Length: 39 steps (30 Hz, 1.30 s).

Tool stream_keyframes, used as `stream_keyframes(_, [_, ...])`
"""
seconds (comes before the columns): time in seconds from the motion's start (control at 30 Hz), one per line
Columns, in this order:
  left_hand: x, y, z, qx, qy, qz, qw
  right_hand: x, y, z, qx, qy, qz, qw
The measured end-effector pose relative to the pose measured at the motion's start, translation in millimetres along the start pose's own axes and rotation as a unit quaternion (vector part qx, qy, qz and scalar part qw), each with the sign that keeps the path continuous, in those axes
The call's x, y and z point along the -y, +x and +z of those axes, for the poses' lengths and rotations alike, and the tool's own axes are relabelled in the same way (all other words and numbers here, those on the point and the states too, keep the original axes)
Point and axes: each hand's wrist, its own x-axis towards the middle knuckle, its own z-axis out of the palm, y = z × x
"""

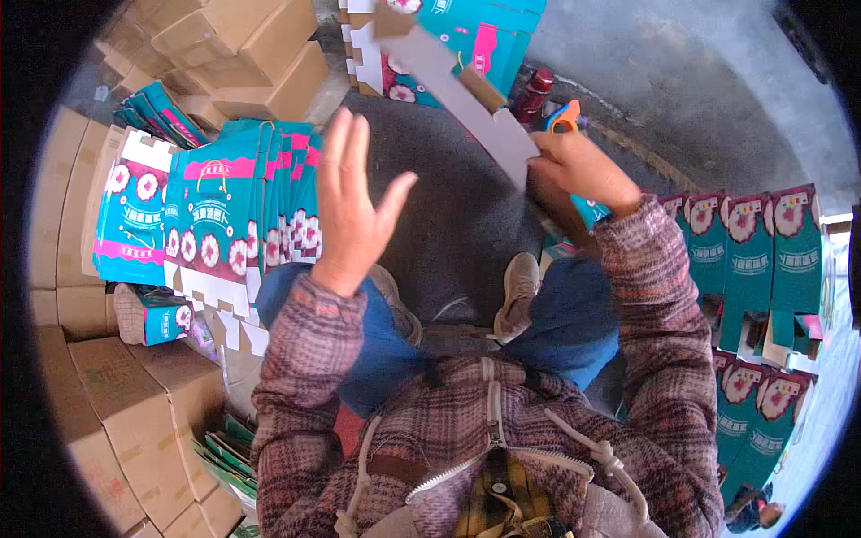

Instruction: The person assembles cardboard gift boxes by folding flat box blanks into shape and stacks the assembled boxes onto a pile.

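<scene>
My left hand (354, 211) is raised over my left knee, fingers stretched and thumb apart, holding nothing. My right hand (587, 172) pinches the near end of a long pale-grey cardboard strip (462, 99). The strip slants up and away to the left, its far end smeared by motion. Beneath the right hand a brown and teal piece shows in part; whether it joins the strip I cannot tell. Just beyond the right hand are an orange and blue handle (565, 117), perhaps of scissors, and a dark red bottle (535, 93).
Flattened teal printed cartons (211, 193) lean in a stack at the left, beside brown cardboard boxes (117, 381). More teal cartons (516, 36) stand at the far side. Rows of made-up teal boxes (749, 242) line the right. A dark mat (430, 197) lies between my feet.
</scene>
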Motion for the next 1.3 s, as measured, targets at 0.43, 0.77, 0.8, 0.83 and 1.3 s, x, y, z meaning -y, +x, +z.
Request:
stream_keyframes(0.43, [5,-52,44,0.423,-0.201,-0.073,0.881,13,25,24,0.125,-0.272,-0.213,0.93])
stream_keyframes(0.77, [-23,-27,79,0.253,-0.449,-0.468,0.718,-16,-12,65,-0.182,0.092,0.107,0.973])
stream_keyframes(0.8, [-23,-29,82,0.257,-0.448,-0.466,0.719,-21,-14,85,-0.142,0.153,0.147,0.967])
stream_keyframes(0.83, [-23,-33,83,0.245,-0.44,-0.475,0.722,-12,-12,96,-0.098,0.215,0.182,0.954])
stream_keyframes(1.3, [-14,-62,111,0.102,-0.2,-0.181,0.957,-67,4,121,-0.118,0.263,0.227,0.93])
